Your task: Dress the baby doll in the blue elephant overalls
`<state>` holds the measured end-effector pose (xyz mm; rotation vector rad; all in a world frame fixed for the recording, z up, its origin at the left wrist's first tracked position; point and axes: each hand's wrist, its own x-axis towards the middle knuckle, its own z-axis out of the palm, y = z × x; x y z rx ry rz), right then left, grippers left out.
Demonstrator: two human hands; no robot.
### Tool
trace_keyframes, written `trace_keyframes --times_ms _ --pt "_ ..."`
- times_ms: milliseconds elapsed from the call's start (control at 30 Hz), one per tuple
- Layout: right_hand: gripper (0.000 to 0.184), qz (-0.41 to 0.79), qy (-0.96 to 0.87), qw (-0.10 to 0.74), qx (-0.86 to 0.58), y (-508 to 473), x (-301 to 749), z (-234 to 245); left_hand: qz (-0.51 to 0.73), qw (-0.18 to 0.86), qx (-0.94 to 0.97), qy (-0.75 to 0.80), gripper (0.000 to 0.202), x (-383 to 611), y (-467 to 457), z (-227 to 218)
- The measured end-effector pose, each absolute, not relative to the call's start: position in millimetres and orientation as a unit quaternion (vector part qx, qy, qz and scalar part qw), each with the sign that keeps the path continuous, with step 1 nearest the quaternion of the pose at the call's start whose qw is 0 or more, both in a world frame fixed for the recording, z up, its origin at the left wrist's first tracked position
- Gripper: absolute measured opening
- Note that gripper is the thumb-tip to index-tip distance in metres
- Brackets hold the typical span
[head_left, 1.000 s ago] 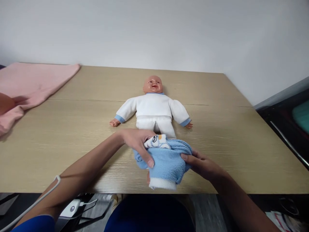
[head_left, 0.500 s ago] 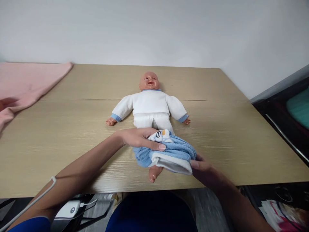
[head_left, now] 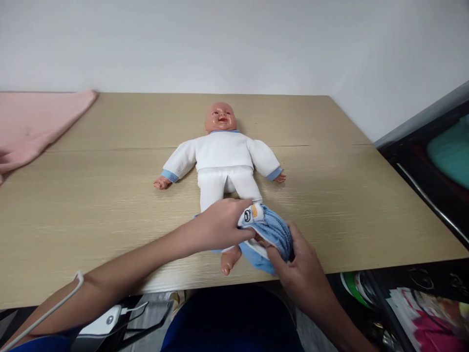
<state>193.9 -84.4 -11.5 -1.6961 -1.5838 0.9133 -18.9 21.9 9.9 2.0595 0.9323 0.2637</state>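
A baby doll (head_left: 223, 156) in a white top and white trousers lies on its back on the wooden table (head_left: 110, 195), head away from me. Blue trousers (head_left: 273, 230) with a cartoon patch are bunched around its lower legs near the front edge. My left hand (head_left: 220, 227) grips the bunched cloth at the patch side. My right hand (head_left: 296, 261) grips the same cloth from the right. One bare doll foot (head_left: 229, 259) sticks out below the cloth.
A pink cloth (head_left: 32, 122) lies at the table's far left corner. To the right of the table stands dark furniture with a teal object (head_left: 450, 154). Below the table's front edge are a white device with a cable (head_left: 106, 320) and printed papers (head_left: 428, 313).
Both hands have gathered the blue trousers tighter and shifted them to the right leg. The doll's left foot now shows bare. My view has drifted right.
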Motion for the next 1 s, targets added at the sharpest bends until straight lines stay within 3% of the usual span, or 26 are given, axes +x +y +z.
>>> trace_keyframes --times_ms 100,167,267,333,467,667,833,900,1000 --pt "0.022 0.33 -0.609 0.277 -0.666 -99.6 189.5 -18.1 0.039 0.314 0.861 0.399 0.016 -15.1 16.3 5.5" --pt "0.021 0.253 -0.632 0.271 -0.681 -107.2 188.5 -25.6 0.007 0.275 0.876 0.395 0.022 -12.6 12.8 4.5" --pt "0.019 0.099 -0.661 0.312 -0.675 -111.7 190.6 -38.0 -0.018 0.25 0.887 0.389 0.037 -9.4 9.6 3.0" --pt "0.022 0.06 -0.656 0.341 -0.67 -112.7 192.9 -45.8 -0.023 0.25 0.888 0.385 0.041 -7.8 8.6 1.1" --pt "0.026 0.205 -0.579 0.35 -0.707 -115.4 194.2 -59.4 -0.017 0.275 0.874 0.4 0.041 -8.0 8.9 -4.3" --pt "0.018 0.43 -0.478 0.412 -0.645 -107.0 186.1 -66.3 0.038 0.418 0.817 0.396 0.049 -17.2 18.4 -7.6" --pt "0.052 0.429 -0.491 0.507 -0.564 -91.8 188.7 -66.2 0.062 0.458 0.823 0.33 0.031 -23.6 26.2 -1.4" --pt "0.049 0.41 -0.531 0.488 -0.558 -83.9 196.5 -67.1 0.086 0.43 0.848 0.299 0.022 -26.3 29.1 -0.4" --pt "0.028 0.37 -0.602 0.431 -0.562 -67.0 211.8 -64.5 0.123 0.367 0.893 0.228 0.015 -30.7 35.2 -0.8"
